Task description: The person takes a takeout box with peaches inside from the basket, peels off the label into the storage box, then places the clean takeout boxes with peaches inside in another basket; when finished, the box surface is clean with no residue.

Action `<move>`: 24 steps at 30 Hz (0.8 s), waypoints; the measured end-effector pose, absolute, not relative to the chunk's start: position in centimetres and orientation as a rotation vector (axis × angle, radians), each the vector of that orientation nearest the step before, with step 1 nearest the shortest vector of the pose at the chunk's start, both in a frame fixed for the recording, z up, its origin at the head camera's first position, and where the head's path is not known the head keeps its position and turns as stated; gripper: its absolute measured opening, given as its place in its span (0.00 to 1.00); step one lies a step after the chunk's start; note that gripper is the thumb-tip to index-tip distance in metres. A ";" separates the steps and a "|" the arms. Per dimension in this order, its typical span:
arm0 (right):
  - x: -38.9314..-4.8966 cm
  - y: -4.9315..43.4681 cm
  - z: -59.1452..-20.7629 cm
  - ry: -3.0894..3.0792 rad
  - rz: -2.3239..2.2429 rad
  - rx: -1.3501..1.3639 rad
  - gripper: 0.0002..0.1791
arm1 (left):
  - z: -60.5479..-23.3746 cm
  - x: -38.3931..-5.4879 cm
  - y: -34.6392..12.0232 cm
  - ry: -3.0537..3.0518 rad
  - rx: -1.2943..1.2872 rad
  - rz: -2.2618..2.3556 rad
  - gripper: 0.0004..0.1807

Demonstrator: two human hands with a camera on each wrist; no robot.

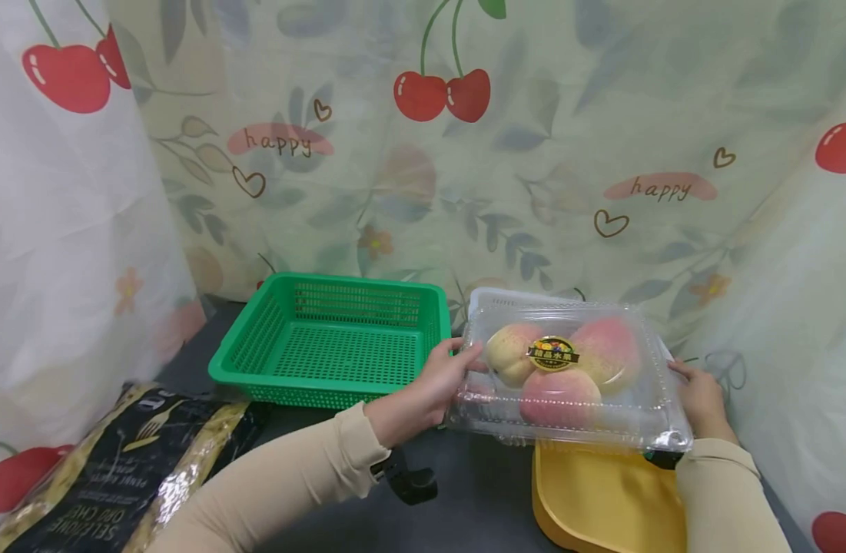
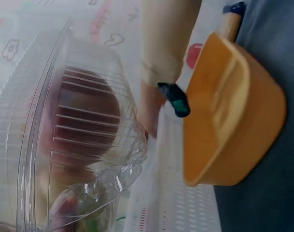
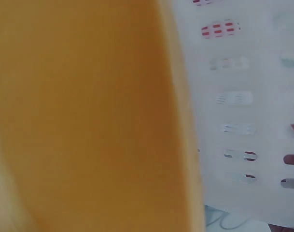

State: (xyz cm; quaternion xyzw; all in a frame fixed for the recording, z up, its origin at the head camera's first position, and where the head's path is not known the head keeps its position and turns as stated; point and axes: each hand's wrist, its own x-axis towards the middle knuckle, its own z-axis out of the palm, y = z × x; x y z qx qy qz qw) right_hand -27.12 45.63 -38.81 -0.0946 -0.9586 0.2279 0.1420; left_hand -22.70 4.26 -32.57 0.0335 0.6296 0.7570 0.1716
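A clear plastic clamshell box holds three pink-and-yellow peaches under a dark and gold label. My left hand grips the box's left side, fingers at the edge. At the opposite side my right hand holds the right edge, partly hidden by the box. A white slotted basket shows behind the box. In the left wrist view, a peach shows dark through the ribbed wall. The yellow tub fills much of the right wrist view, beside the white basket.
A green plastic basket stands left of the box. At the near left lies a black and gold bag of penne pasta. The yellow tub sits in front on the dark table. Cherry-print curtains enclose the back and sides.
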 end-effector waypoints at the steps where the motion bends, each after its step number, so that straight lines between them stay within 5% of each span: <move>1: -27.1 45.4 -38.8 -2.763 0.678 -0.284 0.23 | -32.7 -22.3 3.8 1.790 0.095 2.149 0.31; 24: -27.4 44.8 -39.0 -2.783 0.841 -0.484 0.28 | -35.6 -15.8 -5.5 1.871 0.158 2.100 0.35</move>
